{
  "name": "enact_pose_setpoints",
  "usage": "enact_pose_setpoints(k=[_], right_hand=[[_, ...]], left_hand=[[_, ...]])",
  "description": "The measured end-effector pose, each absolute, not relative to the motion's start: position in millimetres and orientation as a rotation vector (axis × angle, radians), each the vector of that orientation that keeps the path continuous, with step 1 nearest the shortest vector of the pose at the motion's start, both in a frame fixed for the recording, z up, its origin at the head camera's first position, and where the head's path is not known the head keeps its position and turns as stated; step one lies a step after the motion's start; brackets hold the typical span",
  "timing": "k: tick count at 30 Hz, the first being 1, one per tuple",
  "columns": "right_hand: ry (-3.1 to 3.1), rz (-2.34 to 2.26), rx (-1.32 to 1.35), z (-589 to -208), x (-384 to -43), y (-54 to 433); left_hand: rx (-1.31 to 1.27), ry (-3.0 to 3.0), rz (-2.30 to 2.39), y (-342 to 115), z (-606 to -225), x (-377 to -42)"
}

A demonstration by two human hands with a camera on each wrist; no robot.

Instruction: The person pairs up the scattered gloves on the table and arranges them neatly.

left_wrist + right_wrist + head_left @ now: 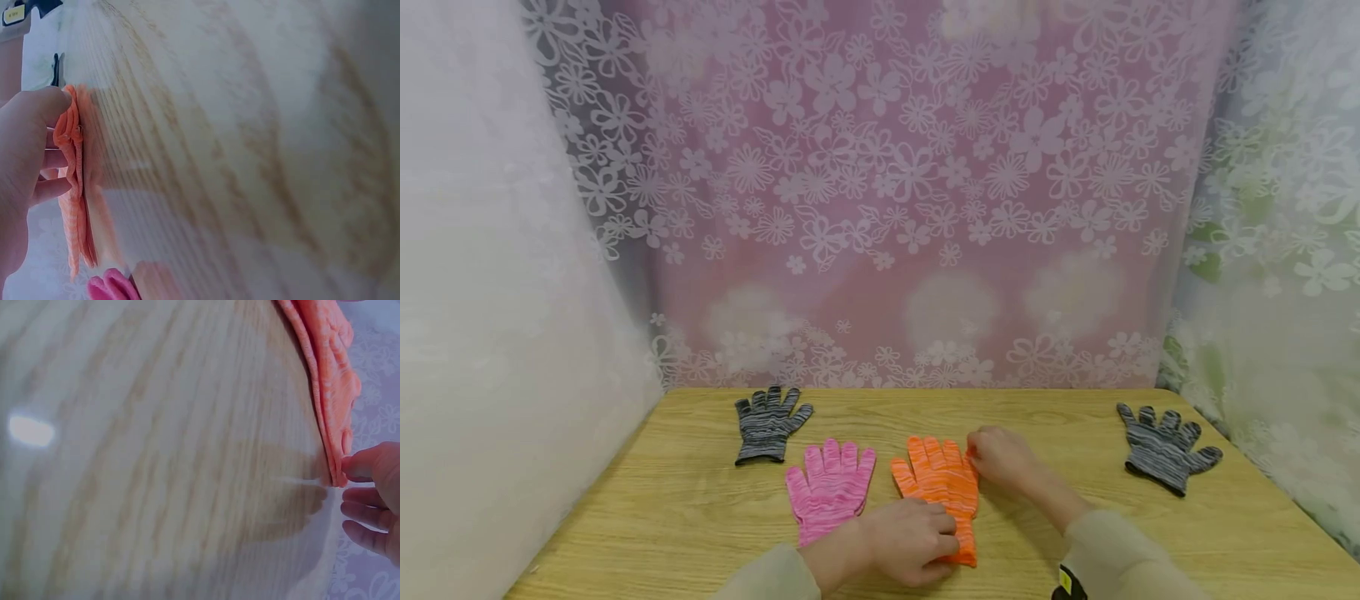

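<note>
— What lies at the middle of the scene?

— An orange knitted glove (942, 483), flat on a wood-grained surface (647, 517). Its fingers point to the far side and its cuff faces near, with its thumb out to the left.

— Is anyone touching it?

— A person, with both hands. The left hand (910, 542) lies across the near end and holds the cuff; in the left wrist view the thumb is at the glove's edge and the other fingers are behind it. The right hand (1002, 458) is farther off, on the glove's right side, pinching the tip of its rightmost finger.

— And around them?

— A pink glove (831, 483) lies just left of the orange one, fingers also pointing far; the left forearm covers part of its cuff. A grey-and-black glove (763, 433) lies beyond it, near the far left corner. Another dark striped glove (1165, 450) lies at the far right, well apart from the hands.

— What is behind?

— A pinkish curtain (910, 167) with white flowers hangs past the far edge. The person's sleeves (1127, 554) are pale.
</note>
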State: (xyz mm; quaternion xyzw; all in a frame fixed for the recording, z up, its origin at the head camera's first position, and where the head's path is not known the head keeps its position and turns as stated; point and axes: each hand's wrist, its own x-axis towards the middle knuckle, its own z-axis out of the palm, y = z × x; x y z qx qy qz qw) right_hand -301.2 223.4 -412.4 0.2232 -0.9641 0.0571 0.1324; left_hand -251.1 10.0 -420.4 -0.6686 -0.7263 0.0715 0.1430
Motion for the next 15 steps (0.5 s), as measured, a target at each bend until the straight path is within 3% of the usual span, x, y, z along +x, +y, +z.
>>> enact_pose_setpoints(k=[15], right_hand=[[-2.73,0.109,0.673,-424,-312,223]], left_hand=[[-1.924,-2.127,0.237,10,-419,-250]])
